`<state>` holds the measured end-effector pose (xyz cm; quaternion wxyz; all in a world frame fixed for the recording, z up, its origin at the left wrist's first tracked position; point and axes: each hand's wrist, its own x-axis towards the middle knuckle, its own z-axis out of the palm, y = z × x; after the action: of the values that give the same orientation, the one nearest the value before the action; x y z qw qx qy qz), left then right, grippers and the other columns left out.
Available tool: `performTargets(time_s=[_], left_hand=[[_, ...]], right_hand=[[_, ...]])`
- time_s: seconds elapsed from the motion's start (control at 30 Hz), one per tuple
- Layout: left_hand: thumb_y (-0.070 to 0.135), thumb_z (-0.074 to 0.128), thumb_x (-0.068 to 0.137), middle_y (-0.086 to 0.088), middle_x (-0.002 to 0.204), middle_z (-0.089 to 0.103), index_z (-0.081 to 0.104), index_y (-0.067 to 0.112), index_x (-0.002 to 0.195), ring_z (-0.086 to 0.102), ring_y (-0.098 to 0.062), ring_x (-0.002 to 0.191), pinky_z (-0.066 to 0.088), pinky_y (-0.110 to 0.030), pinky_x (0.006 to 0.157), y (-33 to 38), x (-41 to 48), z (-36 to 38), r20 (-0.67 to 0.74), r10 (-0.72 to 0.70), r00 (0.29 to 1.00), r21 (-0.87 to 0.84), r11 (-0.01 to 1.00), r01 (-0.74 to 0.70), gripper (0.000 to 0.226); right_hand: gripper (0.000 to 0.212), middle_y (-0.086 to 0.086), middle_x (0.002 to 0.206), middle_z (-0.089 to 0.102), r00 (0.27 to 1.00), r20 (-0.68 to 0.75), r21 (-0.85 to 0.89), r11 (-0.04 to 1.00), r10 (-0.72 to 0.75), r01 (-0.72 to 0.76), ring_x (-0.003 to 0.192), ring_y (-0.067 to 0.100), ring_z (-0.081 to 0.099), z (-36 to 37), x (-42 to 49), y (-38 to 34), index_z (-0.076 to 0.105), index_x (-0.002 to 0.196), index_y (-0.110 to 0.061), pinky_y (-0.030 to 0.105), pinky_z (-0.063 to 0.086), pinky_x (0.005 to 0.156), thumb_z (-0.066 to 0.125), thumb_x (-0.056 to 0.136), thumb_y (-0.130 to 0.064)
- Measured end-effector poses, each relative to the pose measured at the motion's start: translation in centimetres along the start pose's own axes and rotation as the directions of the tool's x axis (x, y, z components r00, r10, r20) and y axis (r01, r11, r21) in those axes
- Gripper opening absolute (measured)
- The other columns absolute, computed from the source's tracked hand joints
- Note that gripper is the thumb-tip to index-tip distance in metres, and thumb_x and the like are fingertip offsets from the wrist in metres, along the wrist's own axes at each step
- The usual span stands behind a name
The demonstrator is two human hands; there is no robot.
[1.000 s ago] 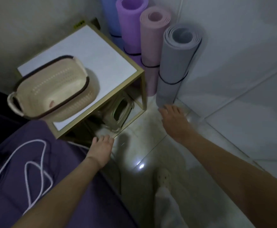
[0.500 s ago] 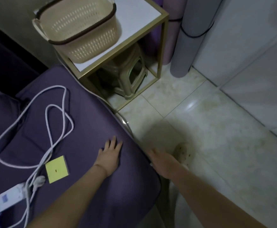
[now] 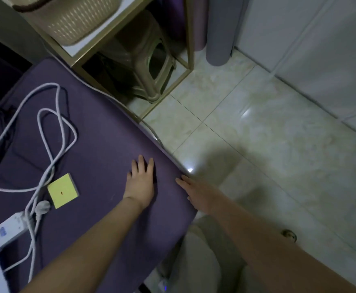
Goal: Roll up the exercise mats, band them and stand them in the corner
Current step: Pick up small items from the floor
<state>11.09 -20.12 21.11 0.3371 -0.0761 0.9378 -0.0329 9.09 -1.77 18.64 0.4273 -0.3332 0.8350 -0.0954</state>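
Left hand (image 3: 140, 182) lies flat on what looks like a purple bed (image 3: 101, 144), fingers spread. Right hand (image 3: 196, 192), fingers straight and together, rests on its edge at 3 o'clock from the left. Toward 1 o'clock, beyond the bench (image 3: 190, 39), rolled mats (image 3: 219, 34) stand upright on the floor.

Under my left hand (image 3: 140, 182) the purple bed cover (image 3: 101, 127) is smooth, matt cloth. The floor tiles (image 3: 257, 134) are glazed and glossy, with a glare spot. The basket (image 3: 71, 20) is beige perforated plastic. The side table frame (image 3: 190, 39) is gold-toned metal. The stool (image 3: 151, 66) is smooth plastic. The grey rolled mat (image 3: 219, 34) looks like matt foam. The cable (image 3: 46, 127) has a smooth white sheath. The yellow pad (image 3: 62, 190) is matt paper.
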Motion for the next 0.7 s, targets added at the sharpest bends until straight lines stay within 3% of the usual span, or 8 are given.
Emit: performTargets(time_s=[0.1,0.2,0.4,0.5,0.6,0.67,0.7], left_hand=[[0.012,0.038,0.096,-0.019,0.156,-0.006,-0.004,0.012,0.150,0.001,-0.039,0.143,0.023,-0.044,0.112,2.5,-1.2,1.3,-0.004,-0.025,1.000,0.003,1.000,0.025,0.069],[0.012,0.036,0.096,-0.020,0.156,-0.006,-0.002,0.012,0.151,0.000,-0.042,0.142,0.019,-0.049,0.113,5.5,-2.5,2.5,-0.006,-0.036,0.999,0.051,0.998,0.036,0.067],[0.015,0.031,0.097,-0.010,0.157,0.007,0.012,0.019,0.150,0.000,-0.035,0.145,0.008,-0.064,0.109,13.4,-2.7,4.6,0.024,0.078,0.997,0.221,0.972,-0.081,0.056],[0.016,0.034,0.096,-0.011,0.159,0.001,0.007,0.018,0.151,0.000,-0.029,0.146,0.004,-0.053,0.116,17.8,-1.2,6.7,0.082,0.220,0.972,0.233,0.944,-0.234,0.061],[0.013,0.034,0.096,-0.012,0.159,-0.007,0.002,0.018,0.152,-0.005,-0.030,0.146,0.001,-0.043,0.118,23.0,0.7,9.1,0.145,0.367,0.919,0.248,0.886,-0.392,0.065],[0.017,0.032,0.099,-0.011,0.159,-0.006,0.002,0.019,0.152,-0.005,-0.030,0.146,-0.001,-0.045,0.118,26.7,2.1,11.2,0.142,0.433,0.890,0.282,0.844,-0.456,0.062],[0.018,0.032,0.099,-0.010,0.159,-0.004,0.002,0.019,0.152,-0.004,-0.029,0.146,-0.001,-0.045,0.117,28.5,2.9,12.3,0.148,0.460,0.875,0.294,0.825,-0.483,0.060]], right_hand=[[0.061,0.006,0.159,0.010,0.999,-0.039,0.075,0.997,-0.019,0.022,0.138,0.029,0.030,1.2,-2.1,1.3,0.012,0.152,-0.017,0.041,0.032,0.110,0.039,0.098,-0.009],[0.059,0.013,0.154,0.023,0.987,-0.159,0.051,0.999,0.003,0.006,0.131,0.032,0.039,3.1,-5.1,3.9,0.023,0.149,-0.014,0.039,0.035,0.106,0.044,0.094,-0.006],[0.059,0.010,0.156,0.018,0.949,-0.205,0.038,0.971,0.239,-0.236,0.135,0.028,0.035,9.7,-12.2,14.2,0.020,0.150,-0.016,0.035,0.033,0.107,0.042,0.096,-0.005],[0.065,0.016,0.149,0.035,0.865,-0.297,0.198,0.912,0.404,-0.358,0.128,0.036,0.046,14.1,-15.3,20.0,0.040,0.142,-0.017,0.043,0.042,0.101,0.058,0.083,0.002],[0.056,0.018,0.148,0.035,0.784,-0.248,0.280,0.817,0.569,-0.504,0.132,0.038,0.041,17.7,-18.8,25.5,0.037,0.144,-0.013,0.046,0.039,0.105,0.040,0.088,-0.008],[0.052,0.028,0.136,0.046,0.703,-0.295,0.359,0.757,0.647,-0.547,0.120,0.044,0.051,19.6,-21.1,29.0,0.040,0.140,-0.007,0.051,0.046,0.096,0.035,0.088,-0.012],[0.049,0.027,0.133,0.048,0.665,-0.306,0.348,0.730,0.681,-0.588,0.117,0.041,0.054,21.0,-22.1,30.7,0.039,0.139,-0.008,0.047,0.048,0.094,0.036,0.089,-0.009]])
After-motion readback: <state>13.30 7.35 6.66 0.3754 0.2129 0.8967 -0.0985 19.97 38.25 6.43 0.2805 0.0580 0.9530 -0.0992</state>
